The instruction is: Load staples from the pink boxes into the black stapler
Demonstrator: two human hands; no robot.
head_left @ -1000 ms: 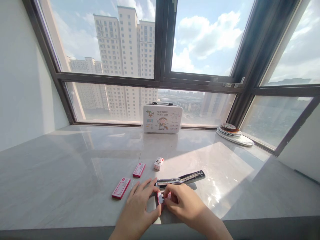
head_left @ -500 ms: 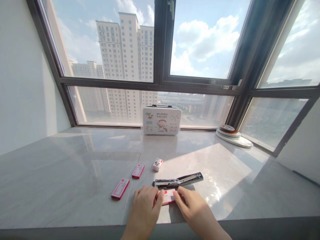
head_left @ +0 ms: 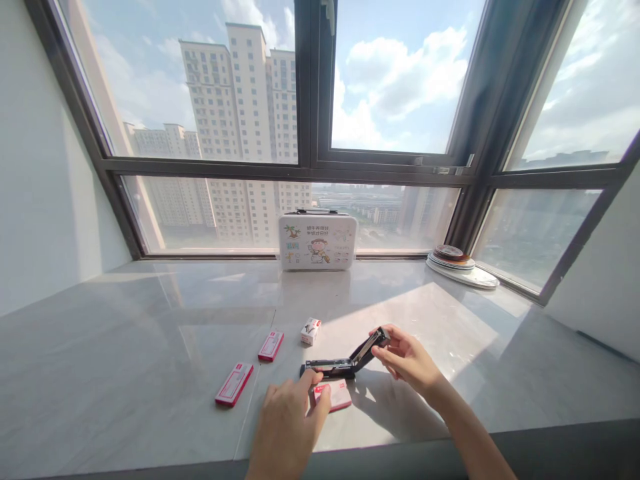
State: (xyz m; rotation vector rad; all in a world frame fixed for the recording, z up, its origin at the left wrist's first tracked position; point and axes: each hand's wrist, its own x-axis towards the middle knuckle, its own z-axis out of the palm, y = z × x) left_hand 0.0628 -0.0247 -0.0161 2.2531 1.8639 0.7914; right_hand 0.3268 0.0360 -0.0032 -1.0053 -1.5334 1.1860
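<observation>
A black stapler (head_left: 340, 361) lies opened on the grey marble sill, its base flat. My right hand (head_left: 406, 360) pinches the far end of the stapler's top arm and holds it raised at an angle. My left hand (head_left: 293, 420) rests just in front of the stapler, fingertips touching the base's left end and a small pink staple box (head_left: 336, 395) that lies flat beside it.
Two more pink staple boxes (head_left: 233, 384) (head_left: 271, 346) and a small white box (head_left: 311, 331) lie to the left. A white carry case (head_left: 317, 241) stands against the window. A stack of plates (head_left: 461, 268) sits at the back right. The sill's front edge (head_left: 150, 460) runs below my hands.
My right hand left the pink box and lifted the stapler's top arm, which lay flat before. The pink box now lies on the sill under my left fingertips.
</observation>
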